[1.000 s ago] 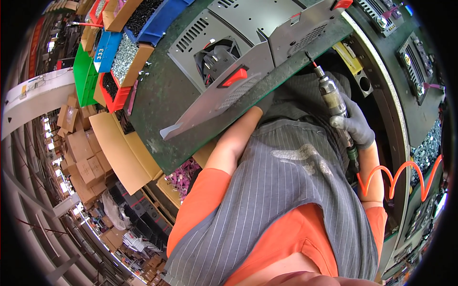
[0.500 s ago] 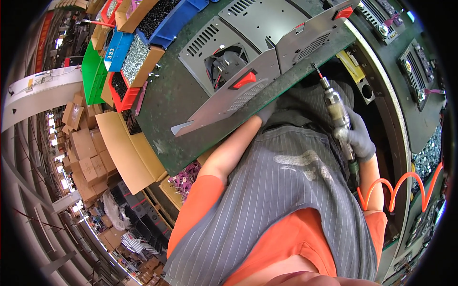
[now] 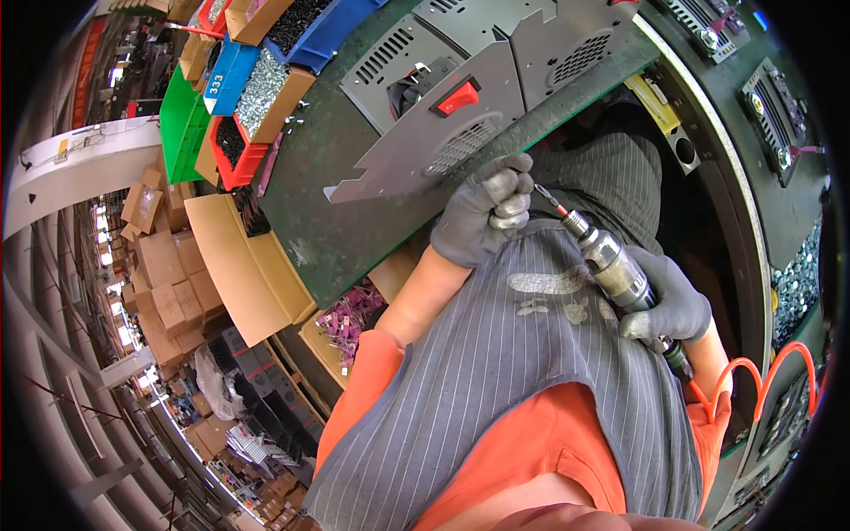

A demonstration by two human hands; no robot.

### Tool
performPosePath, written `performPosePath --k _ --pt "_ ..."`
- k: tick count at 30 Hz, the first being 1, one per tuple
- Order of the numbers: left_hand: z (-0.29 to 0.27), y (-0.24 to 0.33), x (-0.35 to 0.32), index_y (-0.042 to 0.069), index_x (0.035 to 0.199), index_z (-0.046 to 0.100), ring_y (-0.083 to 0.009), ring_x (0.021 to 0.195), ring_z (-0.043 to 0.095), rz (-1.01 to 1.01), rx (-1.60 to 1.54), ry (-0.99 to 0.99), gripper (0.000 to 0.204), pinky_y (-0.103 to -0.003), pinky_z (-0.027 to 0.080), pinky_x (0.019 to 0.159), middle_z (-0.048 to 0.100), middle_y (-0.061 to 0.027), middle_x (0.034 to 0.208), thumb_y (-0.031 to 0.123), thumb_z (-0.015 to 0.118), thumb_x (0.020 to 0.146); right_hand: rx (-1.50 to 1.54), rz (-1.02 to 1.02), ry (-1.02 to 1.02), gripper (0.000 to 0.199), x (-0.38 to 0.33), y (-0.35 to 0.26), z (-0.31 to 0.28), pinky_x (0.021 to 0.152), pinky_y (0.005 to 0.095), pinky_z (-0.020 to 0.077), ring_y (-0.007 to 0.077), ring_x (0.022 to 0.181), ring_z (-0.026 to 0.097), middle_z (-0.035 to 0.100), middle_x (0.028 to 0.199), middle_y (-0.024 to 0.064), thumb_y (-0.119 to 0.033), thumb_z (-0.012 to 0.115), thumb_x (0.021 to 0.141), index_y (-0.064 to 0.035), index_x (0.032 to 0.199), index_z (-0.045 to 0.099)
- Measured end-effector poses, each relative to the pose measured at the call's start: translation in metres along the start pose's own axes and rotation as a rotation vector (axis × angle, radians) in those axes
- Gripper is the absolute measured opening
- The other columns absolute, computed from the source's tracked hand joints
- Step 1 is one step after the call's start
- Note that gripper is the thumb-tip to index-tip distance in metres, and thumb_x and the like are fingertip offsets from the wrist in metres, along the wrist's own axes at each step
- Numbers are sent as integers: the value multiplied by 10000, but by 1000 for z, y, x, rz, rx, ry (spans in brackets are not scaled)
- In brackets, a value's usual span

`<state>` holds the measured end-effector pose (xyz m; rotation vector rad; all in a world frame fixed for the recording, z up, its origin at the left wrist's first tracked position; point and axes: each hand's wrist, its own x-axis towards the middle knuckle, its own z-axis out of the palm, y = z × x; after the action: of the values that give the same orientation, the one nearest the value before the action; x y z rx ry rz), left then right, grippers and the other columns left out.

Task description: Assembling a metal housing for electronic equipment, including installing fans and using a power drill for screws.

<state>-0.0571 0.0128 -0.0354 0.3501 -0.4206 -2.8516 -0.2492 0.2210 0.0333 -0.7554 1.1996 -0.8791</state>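
Note:
My right hand (image 3: 671, 296), in a grey glove, is wrapped round a pneumatic screwdriver (image 3: 613, 265) held in front of my apron. Its bit points up and left, and an orange-red coiled air hose (image 3: 757, 376) trails from the rear end. Close to the bit tip is my gloved left hand (image 3: 491, 208), its fingers curled closed; whatever they may hold is hidden. Beyond it, on the green bench, stand grey sheet-metal panels (image 3: 416, 146) with vent holes. A red rocker switch (image 3: 459, 99) sits in the nearer panel, and a dark fan (image 3: 409, 87) shows partly behind it.
At the far left are a blue bin (image 3: 332, 34) of black screws, a cardboard tray of silver screws (image 3: 264, 93) and a red bin (image 3: 237, 155). An open carton (image 3: 239, 265) stands by the bench's left edge. More assemblies (image 3: 768, 119) lie along the right-hand bench.
My left hand has come up from below the bench edge to the bit tip. The screwdriver has moved down and left, tilting more toward the left. The view has shifted slightly.

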Motion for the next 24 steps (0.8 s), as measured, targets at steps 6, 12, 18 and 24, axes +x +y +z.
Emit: performPosePath --k 6,12,18,24 --pt "31 -5 -10 -31 1074 578 -17 499 389 130 387 171 340 -153 318 446 579 -4 717 281 555 940 -22 -159 -21 865 9 5 10 929 341 418 225 1017 567 567 1127 137 -365 824 577 30 1268 485" --pt "36 -2 -9 2 973 638 -1 526 419 224 787 299 339 -148 329 474 590 -3 718 333 590 916 103 -96 -58 846 12 10 12 944 334 407 210 1033 556 567 1134 132 -328 830 585 33 1268 484" --pt "23 17 -20 9 911 657 -80 609 526 156 1232 196 439 -233 422 559 613 -12 711 443 616 869 -60 -181 -12 808 22 7 11 880 305 439 178 962 575 589 1081 111 -328 829 580 25 1232 509" --pt "34 80 -58 129 940 697 -287 881 637 -436 2163 635 432 -384 494 774 667 -120 914 526 610 794 57 -106 89 817 25 15 -3 815 267 426 135 884 536 585 970 49 -370 830 554 35 1192 520"
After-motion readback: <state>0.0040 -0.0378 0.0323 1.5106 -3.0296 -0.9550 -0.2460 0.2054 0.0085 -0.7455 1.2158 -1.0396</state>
